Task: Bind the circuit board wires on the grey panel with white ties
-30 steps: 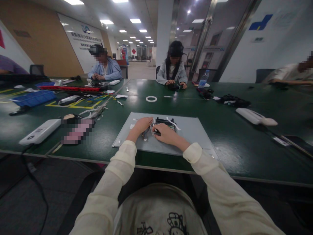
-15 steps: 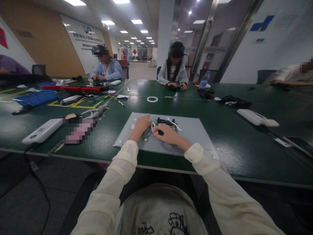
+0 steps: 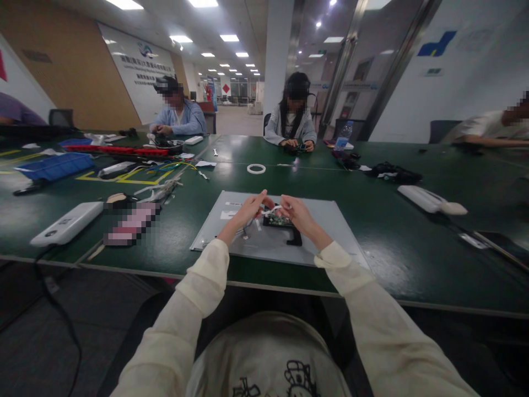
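Note:
A white strip (image 3: 271,210) stretches between my two hands, above a green circuit board in a black frame (image 3: 294,237). My left hand (image 3: 251,210) pinches the strip's left end, its fingers pressed together. At the strip's right end, my right hand (image 3: 294,211) is closed on it, partly covering the board. Below both hands lies a flat grey panel (image 3: 210,226) with white labels at its upper left. Thin cables (image 3: 245,232) rest on the panel just beneath my left hand.
On the green table (image 3: 413,264) are a white device (image 3: 68,223) and a blurred pink object (image 3: 132,223) at left, a blue tray (image 3: 55,167), a white tape ring (image 3: 256,169), and another white device (image 3: 421,198) at right. Several people sit around it.
My right hand has risen and moved slightly right, drawing the white strip across between both hands. My left hand has shifted slightly right. More of the board and black frame now shows.

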